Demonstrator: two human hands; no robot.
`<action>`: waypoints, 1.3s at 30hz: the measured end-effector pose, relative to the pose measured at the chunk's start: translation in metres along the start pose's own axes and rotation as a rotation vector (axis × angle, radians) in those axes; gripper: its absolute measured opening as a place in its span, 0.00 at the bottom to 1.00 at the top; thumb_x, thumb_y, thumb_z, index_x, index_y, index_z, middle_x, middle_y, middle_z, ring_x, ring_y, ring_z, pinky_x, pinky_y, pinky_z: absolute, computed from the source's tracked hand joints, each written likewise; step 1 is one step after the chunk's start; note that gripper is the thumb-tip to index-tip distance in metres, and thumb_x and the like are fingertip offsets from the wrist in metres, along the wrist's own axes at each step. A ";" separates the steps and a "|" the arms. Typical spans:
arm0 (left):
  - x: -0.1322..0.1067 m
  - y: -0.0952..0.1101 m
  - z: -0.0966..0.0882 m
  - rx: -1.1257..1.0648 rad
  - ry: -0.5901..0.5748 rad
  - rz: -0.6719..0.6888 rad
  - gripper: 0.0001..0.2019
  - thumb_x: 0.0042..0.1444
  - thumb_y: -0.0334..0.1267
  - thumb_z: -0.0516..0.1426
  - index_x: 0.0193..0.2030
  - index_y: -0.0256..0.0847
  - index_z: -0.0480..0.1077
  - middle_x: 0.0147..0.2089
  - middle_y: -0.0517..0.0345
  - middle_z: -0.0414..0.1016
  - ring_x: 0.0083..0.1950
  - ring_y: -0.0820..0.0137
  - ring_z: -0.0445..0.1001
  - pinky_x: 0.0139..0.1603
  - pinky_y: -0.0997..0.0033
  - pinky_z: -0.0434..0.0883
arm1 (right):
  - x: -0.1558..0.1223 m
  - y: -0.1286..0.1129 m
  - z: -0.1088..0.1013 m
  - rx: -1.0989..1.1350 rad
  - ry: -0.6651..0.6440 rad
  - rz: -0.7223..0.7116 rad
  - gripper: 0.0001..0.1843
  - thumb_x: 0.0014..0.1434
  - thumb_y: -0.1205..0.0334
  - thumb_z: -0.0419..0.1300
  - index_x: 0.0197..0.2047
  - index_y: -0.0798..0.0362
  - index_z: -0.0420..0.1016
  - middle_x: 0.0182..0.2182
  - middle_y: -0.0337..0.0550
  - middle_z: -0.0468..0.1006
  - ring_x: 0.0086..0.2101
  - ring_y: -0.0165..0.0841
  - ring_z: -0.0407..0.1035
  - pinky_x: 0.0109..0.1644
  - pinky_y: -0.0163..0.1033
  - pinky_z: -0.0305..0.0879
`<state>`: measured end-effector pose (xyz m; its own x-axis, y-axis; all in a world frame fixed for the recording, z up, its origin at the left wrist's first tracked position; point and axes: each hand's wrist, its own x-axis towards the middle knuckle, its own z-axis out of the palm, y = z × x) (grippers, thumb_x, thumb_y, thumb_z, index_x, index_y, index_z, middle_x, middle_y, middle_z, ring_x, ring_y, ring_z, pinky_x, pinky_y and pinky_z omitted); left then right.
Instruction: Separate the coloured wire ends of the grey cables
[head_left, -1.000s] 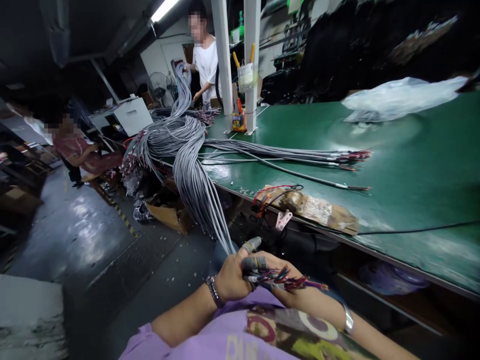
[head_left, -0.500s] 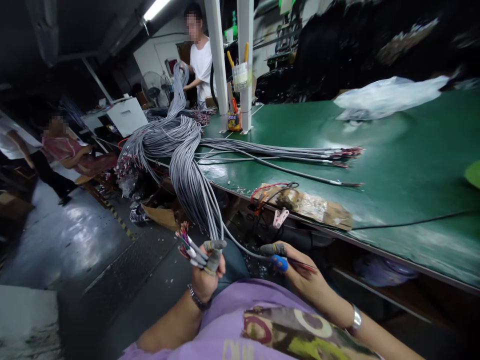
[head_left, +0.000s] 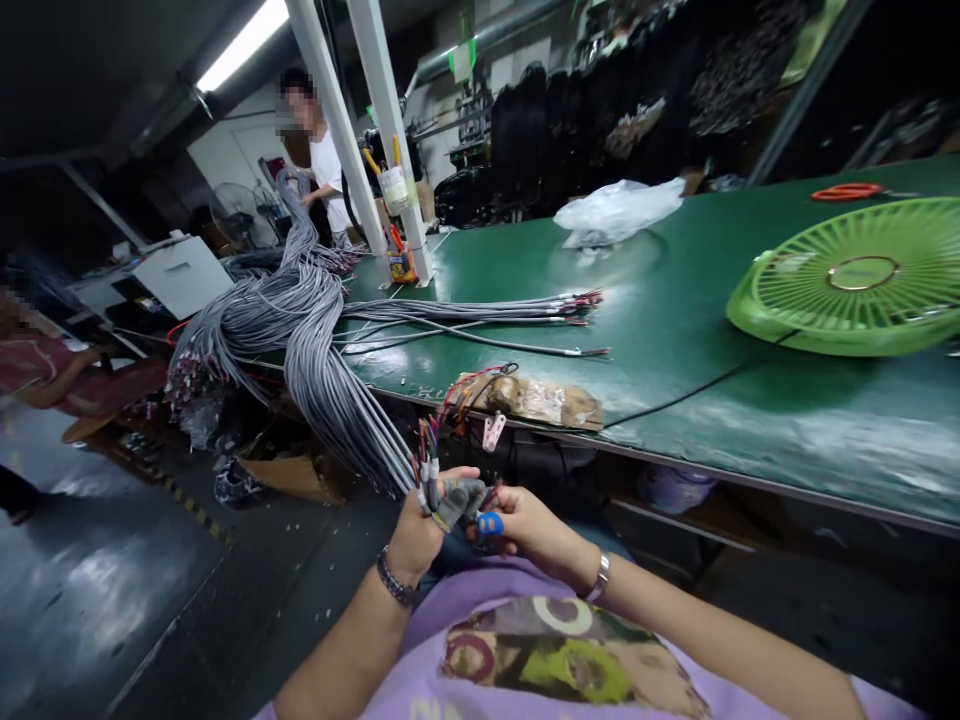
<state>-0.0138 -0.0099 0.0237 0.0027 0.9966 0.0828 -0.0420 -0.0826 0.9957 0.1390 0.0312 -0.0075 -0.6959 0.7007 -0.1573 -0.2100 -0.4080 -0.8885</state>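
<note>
My left hand (head_left: pixel 427 525), with grey finger covers, is closed around several grey cables (head_left: pixel 352 430). Their stripped ends (head_left: pixel 428 455), with coloured wires, stick up above the fist. Close against it, my right hand (head_left: pixel 517 525) pinches the wire end of a cable; a blue cover sits on one of its fingertips. The fingers of both hands overlap, which hides part of that cable. From my left hand the thick cable bundle runs up over the bench edge to a large heap (head_left: pixel 262 305).
More cables (head_left: pixel 480 312) lie across the green bench (head_left: pixel 675 390). A taped cardboard strip (head_left: pixel 540 400) with a pink clip (head_left: pixel 493 432) lines its front edge. Farther right are a green fan (head_left: pixel 862 275), orange scissors (head_left: pixel 847 191) and a plastic bag (head_left: pixel 619 212). Another person (head_left: pixel 326 160) handles cables behind.
My right hand has moved left, bringing the single cable's end up to my left hand. The left hand's cable ends now point upward. My view has turned right, showing the fan and scissors.
</note>
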 end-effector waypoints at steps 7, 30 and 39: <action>0.003 -0.007 -0.008 -0.028 -0.143 -0.112 0.22 0.49 0.45 0.63 0.49 0.38 0.73 0.44 0.47 0.76 0.29 0.72 0.72 0.34 0.69 0.70 | 0.016 0.004 -0.009 0.159 -0.112 0.143 0.21 0.35 0.53 0.72 0.27 0.59 0.71 0.22 0.39 0.76 0.12 0.16 0.50 0.14 0.26 0.54; 0.010 -0.025 0.000 0.033 0.072 -0.106 0.12 0.50 0.43 0.61 0.36 0.36 0.75 0.33 0.52 0.77 0.37 0.66 0.74 0.44 0.66 0.69 | -0.002 0.000 -0.028 -0.179 0.116 -0.130 0.19 0.49 0.53 0.64 0.42 0.54 0.70 0.37 0.44 0.75 0.35 0.32 0.68 0.36 0.36 0.65; 0.014 -0.021 0.002 0.238 -0.081 -0.119 0.11 0.50 0.42 0.61 0.34 0.35 0.74 0.29 0.55 0.76 0.31 0.69 0.71 0.35 0.72 0.68 | 0.008 -0.003 -0.019 -0.259 0.147 -0.154 0.17 0.50 0.49 0.62 0.28 0.54 0.66 0.22 0.38 0.74 0.23 0.28 0.64 0.27 0.33 0.59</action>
<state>-0.0113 0.0060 0.0036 0.0743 0.9964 -0.0420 0.1996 0.0264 0.9795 0.1474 0.0495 -0.0144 -0.5592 0.8271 -0.0567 -0.1101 -0.1419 -0.9837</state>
